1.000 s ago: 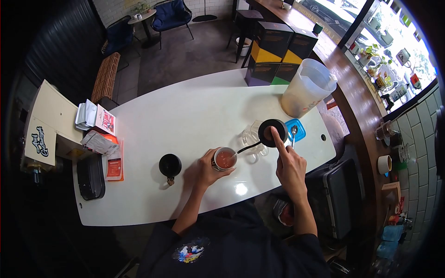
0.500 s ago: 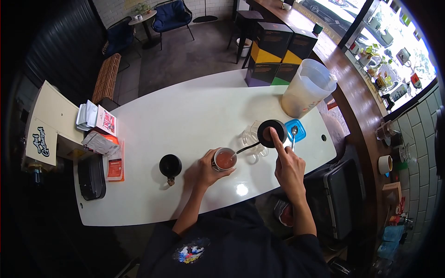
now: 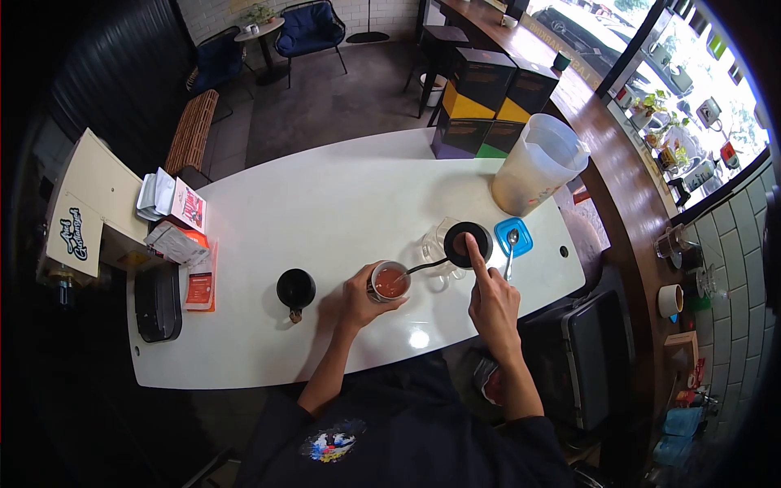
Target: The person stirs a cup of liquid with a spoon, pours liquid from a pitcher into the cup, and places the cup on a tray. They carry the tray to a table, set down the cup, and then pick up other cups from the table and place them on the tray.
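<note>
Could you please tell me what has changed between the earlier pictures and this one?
The right hand and black kettle have shifted slightly left, so the spout reaches a little further over the cup. The camera view also shifted slightly. Nothing was grasped or released; the left hand still holds the cup, and the black mug stayed put.

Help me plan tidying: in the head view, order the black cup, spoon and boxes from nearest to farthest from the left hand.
1. Black cup: left of the left hand
2. Spoon: to the right
3. Boxes: far ahead, right
</note>
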Tool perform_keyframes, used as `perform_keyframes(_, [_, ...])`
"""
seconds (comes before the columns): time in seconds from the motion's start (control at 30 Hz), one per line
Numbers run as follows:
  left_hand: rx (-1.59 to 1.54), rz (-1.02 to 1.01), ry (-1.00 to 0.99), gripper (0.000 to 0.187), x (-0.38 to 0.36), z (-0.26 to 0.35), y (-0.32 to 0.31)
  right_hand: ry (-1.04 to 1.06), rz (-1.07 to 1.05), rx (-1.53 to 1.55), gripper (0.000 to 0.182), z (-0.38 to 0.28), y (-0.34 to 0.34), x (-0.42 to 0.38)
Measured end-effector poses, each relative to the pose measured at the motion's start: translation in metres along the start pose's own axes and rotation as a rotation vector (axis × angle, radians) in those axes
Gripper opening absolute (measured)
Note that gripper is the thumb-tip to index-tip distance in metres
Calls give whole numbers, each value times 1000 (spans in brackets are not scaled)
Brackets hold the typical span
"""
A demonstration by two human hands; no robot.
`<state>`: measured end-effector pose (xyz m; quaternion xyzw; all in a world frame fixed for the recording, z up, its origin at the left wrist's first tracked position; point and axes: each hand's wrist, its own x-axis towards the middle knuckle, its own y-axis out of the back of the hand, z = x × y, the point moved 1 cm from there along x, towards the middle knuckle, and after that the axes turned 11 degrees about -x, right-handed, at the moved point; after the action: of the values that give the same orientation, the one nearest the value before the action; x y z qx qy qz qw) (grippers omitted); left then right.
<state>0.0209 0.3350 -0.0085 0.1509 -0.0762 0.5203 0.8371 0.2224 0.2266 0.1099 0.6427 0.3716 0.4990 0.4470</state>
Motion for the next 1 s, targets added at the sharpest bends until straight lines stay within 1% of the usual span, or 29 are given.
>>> perform_keyframes(0.07, [-2, 3, 3, 64, 0, 1, -2, -2, -8, -1, 91, 1, -1, -1])
perform_keyframes(0.13, [0, 11, 7, 65, -1, 0, -4, -25, 24, 94, 91, 2, -1, -1])
perform_keyframes(0.2, [-21, 62, 39, 70, -2, 0, -7, -23, 25, 149, 91, 5, -2, 0])
perform_keyframes(0.27, [-2, 97, 38, 71, -5, 1, -10, -20, 24, 206, 91, 9, -1, 2])
perform_keyframes(0.33, [17, 132, 40, 72, -6, 4, -14, -83, -52, 357, 89, 16, 0, 4])
perform_keyframes(0.37, [38, 147, 45, 71, -7, 6, -15, -75, -54, 360, 89, 21, 0, 5])
perform_keyframes(0.47, [85, 189, 43, 70, -9, 11, -21, -175, -129, 662, 82, 40, 1, 7])
perform_keyframes(0.5, [103, 208, 36, 69, -9, 13, -23, -177, -100, 756, 80, 48, 2, 8])
perform_keyframes(0.57, [119, 242, 39, 68, -10, 15, -27, -243, -130, 808, 80, 73, 0, 8])
perform_keyframes(0.63, [132, 273, 48, 66, -11, 16, -32, -242, -54, 812, 80, 100, -1, 6])
perform_keyframes(0.7, [162, 323, 71, 64, -12, 17, -36, -334, -107, 739, 81, 130, 7, 6])
perform_keyframes(0.77, [166, 357, 70, 62, -11, 23, -43, -343, -28, 671, 83, 160, 4, 5])
perform_keyframes(0.83, [157, 425, 117, 60, -11, 28, -48, -369, 1, 619, 82, 196, -7, 3])
perform_keyframes(0.9, [165, 448, 135, 59, -10, 28, -53, -374, 31, 501, 83, 229, -22, -1])
perform_keyframes(1.0, [224, 508, 128, 58, -10, 34, -58, -344, 59, 481, 81, 276, -51, -9])
